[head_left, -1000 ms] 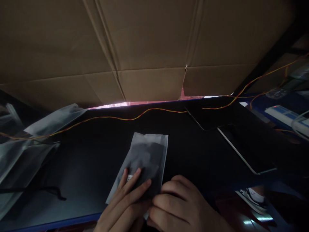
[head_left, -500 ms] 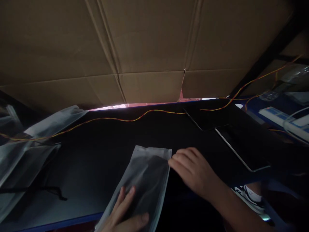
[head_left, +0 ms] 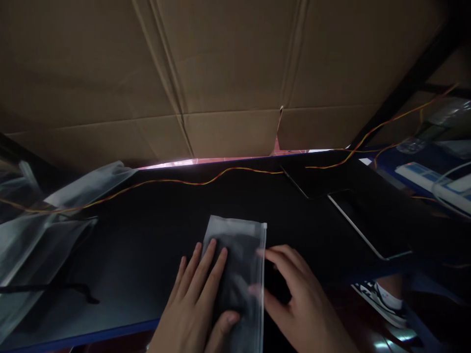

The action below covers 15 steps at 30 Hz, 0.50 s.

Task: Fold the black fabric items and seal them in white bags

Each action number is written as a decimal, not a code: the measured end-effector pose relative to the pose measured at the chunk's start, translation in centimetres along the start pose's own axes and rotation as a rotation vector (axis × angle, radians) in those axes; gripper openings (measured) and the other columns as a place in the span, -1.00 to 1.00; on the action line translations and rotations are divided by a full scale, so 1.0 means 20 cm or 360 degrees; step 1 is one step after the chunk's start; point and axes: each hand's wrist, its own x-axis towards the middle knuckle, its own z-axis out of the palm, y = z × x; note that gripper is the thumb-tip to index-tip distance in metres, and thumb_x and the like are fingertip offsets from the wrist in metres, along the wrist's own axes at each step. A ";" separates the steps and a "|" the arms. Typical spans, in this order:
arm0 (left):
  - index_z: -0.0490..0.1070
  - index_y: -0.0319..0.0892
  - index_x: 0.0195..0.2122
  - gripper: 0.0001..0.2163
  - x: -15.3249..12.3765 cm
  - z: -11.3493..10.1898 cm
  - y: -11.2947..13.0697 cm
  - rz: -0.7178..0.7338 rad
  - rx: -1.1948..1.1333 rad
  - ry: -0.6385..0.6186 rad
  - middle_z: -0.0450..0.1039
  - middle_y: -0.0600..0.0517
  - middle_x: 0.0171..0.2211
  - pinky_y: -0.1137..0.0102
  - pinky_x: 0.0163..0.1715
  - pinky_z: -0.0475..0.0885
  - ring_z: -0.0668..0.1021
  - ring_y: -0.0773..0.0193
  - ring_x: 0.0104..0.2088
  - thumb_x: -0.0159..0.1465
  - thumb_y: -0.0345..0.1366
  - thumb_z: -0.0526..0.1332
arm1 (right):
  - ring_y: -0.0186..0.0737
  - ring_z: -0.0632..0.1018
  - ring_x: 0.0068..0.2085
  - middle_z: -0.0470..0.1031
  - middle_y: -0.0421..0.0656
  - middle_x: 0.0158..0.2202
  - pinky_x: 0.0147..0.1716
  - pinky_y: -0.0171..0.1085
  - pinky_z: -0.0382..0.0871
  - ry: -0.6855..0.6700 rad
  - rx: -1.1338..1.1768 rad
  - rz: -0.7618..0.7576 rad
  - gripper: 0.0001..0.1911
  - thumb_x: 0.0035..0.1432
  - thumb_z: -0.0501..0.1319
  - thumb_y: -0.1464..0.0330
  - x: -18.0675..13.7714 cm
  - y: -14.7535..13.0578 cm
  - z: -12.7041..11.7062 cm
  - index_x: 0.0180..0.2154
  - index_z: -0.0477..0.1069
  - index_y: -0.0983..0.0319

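A frosted zip bag [head_left: 243,245] with a white slider at its top right corner lies on the black surface in front of me. Something dark shows dimly through its plastic; I cannot make out what. My left hand [head_left: 198,294] rests flat on the bag's left side, fingers spread. At the right edge, beside the zip strip, is my right hand [head_left: 298,294]; its thumb and forefinger are apart and reach over the edge onto the bag. Those fingertips are slightly blurred.
Other frosted bags [head_left: 91,184] lie at the left, with a black cord [head_left: 83,288] nearby. A red-yellow wire [head_left: 176,181] crosses the back. Two dark flat devices, one a white-edged tablet [head_left: 368,223], lie right. Cardboard [head_left: 228,63] rises behind; a shoe [head_left: 382,304] shows below.
My right hand has left the bag's top right corner and come down along its edge, its fingers opening. My left hand has moved up and flattened onto the bag.
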 end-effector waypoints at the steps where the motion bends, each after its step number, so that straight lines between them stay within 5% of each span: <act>1: -0.17 -0.05 0.64 -0.34 0.00 0.01 0.01 0.0003 -0.0003 -0.0019 0.17 -0.17 0.56 -0.29 0.36 0.38 0.24 -0.20 0.55 0.61 0.02 -0.03 | 0.05 0.67 0.10 0.60 -0.10 0.13 0.02 0.02 0.69 0.0006 0.0015 0.0019 -0.43 0.27 0.43 0.33 0.00 -0.02 0.02 0.27 0.39 0.00; 3: -0.22 -0.04 0.65 -0.32 0.00 0.02 0.02 0.0017 -0.0012 -0.0026 0.13 -0.20 0.57 -0.33 0.37 0.32 0.22 -0.22 0.55 0.61 0.03 -0.05 | 0.12 0.67 0.11 0.60 -0.04 0.17 0.04 0.07 0.70 0.0013 -0.0020 0.0014 -0.31 0.19 0.48 0.37 0.03 -0.07 0.07 0.31 0.37 0.04; 8: -0.25 -0.01 0.65 -0.31 -0.04 0.02 -0.01 -0.0104 0.0100 -0.0007 0.15 -0.24 0.56 -0.44 0.26 0.39 0.31 -0.30 0.51 0.59 -0.02 0.00 | 0.05 0.72 0.06 0.70 -0.06 0.04 0.09 0.01 0.67 -0.0058 0.0002 -0.0158 -0.55 0.22 0.39 0.55 0.13 -0.14 0.13 0.12 0.54 0.12; 11: -0.28 0.04 0.65 -0.33 -0.05 0.03 -0.04 -0.0185 0.0143 -0.0009 0.25 -0.20 0.52 -0.55 0.19 0.38 0.37 -0.31 0.47 0.59 -0.14 -0.02 | -0.07 0.75 0.04 0.73 -0.13 0.01 0.04 -0.18 0.67 -0.0159 0.0239 -0.0067 -0.64 0.27 0.41 0.50 0.18 -0.16 0.07 0.07 0.60 0.09; 15: -0.25 0.03 0.64 -0.30 -0.05 0.05 -0.08 -0.0293 0.0222 -0.0023 0.33 -0.20 0.47 -0.76 0.09 0.24 0.29 -0.47 0.49 0.57 -0.13 0.05 | -0.01 0.75 0.04 0.74 -0.11 0.04 0.01 -0.13 0.68 -0.0108 0.0447 0.0111 -0.69 0.33 0.43 0.28 0.22 -0.12 -0.10 0.09 0.63 0.07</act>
